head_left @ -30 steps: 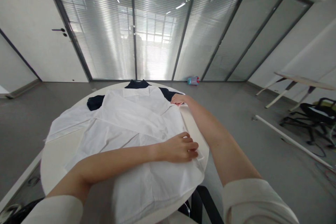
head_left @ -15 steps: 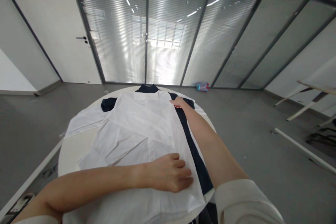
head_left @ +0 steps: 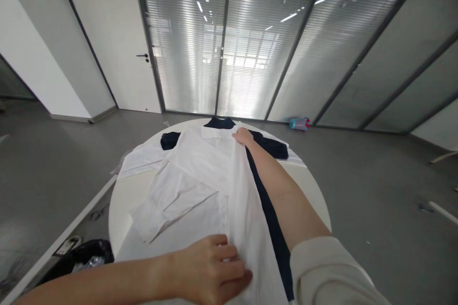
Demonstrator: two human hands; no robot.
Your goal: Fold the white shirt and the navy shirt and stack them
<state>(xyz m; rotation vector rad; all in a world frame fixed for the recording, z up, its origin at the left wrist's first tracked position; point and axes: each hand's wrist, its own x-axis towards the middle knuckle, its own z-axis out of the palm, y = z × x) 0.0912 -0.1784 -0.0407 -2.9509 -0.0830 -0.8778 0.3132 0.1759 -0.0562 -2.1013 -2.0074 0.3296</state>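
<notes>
A white shirt (head_left: 200,162) lies spread over a round table, one sleeve folded across its middle. My right hand (head_left: 244,136) pinches the shirt at the far end, beside its collar. Nearer to me, my left hand (head_left: 214,269) has its fingers curled on the lower front of the shirt, gripping the cloth; the fingertips are partly hidden. A dark navy garment (head_left: 270,207) lies underneath, showing at the collar, both shoulders and along the right side. More white cloth (head_left: 139,162) sticks out past the navy sleeve on the left.
The white round table (head_left: 317,195) has its rim showing on both sides. A black bag (head_left: 95,250) stands at the lower left by a white bar on the floor. A blue and red bundle (head_left: 299,124) lies by the glass partition (head_left: 243,71). A door (head_left: 132,71) is at left.
My right hand has moved inward toward the collar with the shirt's right edge, uncovering more navy sleeve. My left hand has come nearer to me. The view has turned slightly left.
</notes>
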